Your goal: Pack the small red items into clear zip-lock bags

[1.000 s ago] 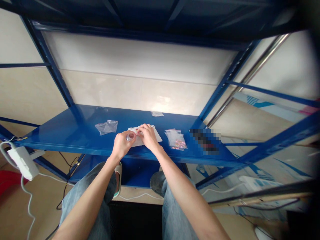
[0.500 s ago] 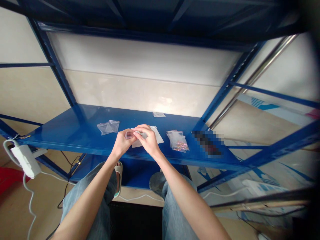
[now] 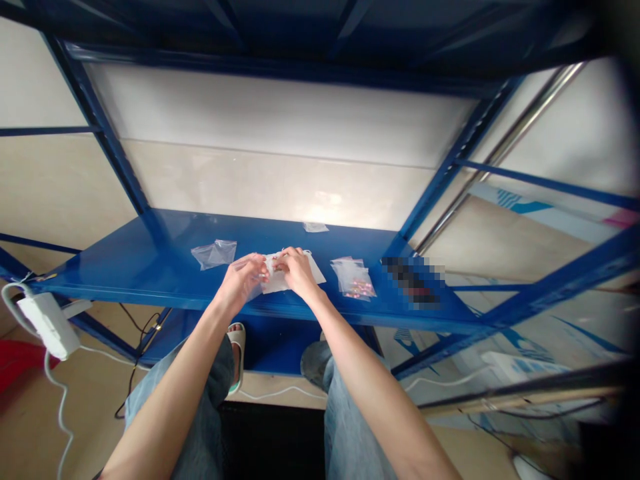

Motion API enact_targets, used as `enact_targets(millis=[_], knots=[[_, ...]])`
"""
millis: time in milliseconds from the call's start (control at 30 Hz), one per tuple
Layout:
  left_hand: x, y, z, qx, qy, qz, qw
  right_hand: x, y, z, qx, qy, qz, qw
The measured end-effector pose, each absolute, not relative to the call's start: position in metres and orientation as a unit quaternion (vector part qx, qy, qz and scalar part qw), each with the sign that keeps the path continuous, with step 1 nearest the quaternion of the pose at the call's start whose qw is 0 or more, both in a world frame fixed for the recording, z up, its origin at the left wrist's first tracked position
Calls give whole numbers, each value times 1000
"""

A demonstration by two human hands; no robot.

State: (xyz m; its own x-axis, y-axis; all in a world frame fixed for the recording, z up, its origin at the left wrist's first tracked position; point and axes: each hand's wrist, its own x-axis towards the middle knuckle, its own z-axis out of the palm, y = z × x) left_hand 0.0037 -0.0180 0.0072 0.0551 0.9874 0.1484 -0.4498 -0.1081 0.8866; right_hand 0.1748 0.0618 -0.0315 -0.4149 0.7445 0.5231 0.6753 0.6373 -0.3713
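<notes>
My left hand point(image 3: 239, 280) is closed around a clear plastic bag point(image 3: 255, 291), part of which shows below the fingers. Close beside it, my right hand point(image 3: 296, 269) has its fingers bent down in a pinch over a white pouch-like piece point(image 3: 316, 272) on the shelf. Small pinkish specks show near the fingertips, too small to name. To the right lie small zip bags point(image 3: 353, 275), one with pinkish-gold bits inside. More empty-looking clear bags point(image 3: 215, 254) rest left of my hands.
The blue metal shelf point(image 3: 160, 267) carries another small clear bag point(image 3: 315, 227) at its back and a pixelated dark object point(image 3: 414, 283) at right. A white power strip point(image 3: 49, 325) hangs by the left end. Blue uprights point(image 3: 440, 180) and a low upper shelf point(image 3: 280, 33) frame the space.
My hands have moved slightly apart, from touching to a small gap. The left hand has shifted left and down, and more of the white piece shows between them.
</notes>
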Motion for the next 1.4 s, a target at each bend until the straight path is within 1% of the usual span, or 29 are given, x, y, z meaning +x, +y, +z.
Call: enact_targets(millis=[100, 467, 567, 667, 733, 767, 867, 933, 1000, 1067, 1133, 1200, 1267, 1333, 1400], knots=[[5, -19, 8, 405, 289, 609, 618, 176, 63, -31, -423, -839, 41, 339], [13, -20, 0, 380, 271, 584, 664, 182, 62, -26, -422, -838, 40, 344], [13, -21, 0, 374, 281, 578, 669, 180, 63, -22, -416, -824, 59, 381], [14, -24, 0, 380, 304, 552, 677, 177, 63, -16, -385, -778, 140, 476], [16, -26, 0, 383, 315, 533, 686, 175, 60, -11, -350, -738, 236, 527], [17, -27, 0, 384, 317, 525, 690, 173, 58, -9, -332, -720, 287, 538], [21, -28, -1, 387, 323, 504, 701, 171, 46, -2, -290, -685, 409, 529], [22, -29, -1, 387, 329, 494, 706, 172, 38, 3, -270, -688, 453, 499], [22, -30, 1, 387, 333, 491, 706, 175, 33, 5, -257, -703, 472, 466], [22, -31, 2, 391, 334, 486, 707, 180, 36, 4, -260, -716, 464, 453], [21, -30, 3, 391, 334, 484, 708, 186, 45, 0, -298, -711, 428, 472], [20, -29, 4, 384, 332, 491, 708, 192, 57, -7, -362, -701, 363, 497], [18, -28, 4, 373, 327, 508, 704, 195, 68, -15, -424, -707, 272, 496], [16, -26, 4, 365, 321, 525, 699, 196, 74, -21, -465, -733, 180, 463], [14, -24, 3, 363, 317, 537, 692, 193, 75, -26, -487, -761, 114, 414]])
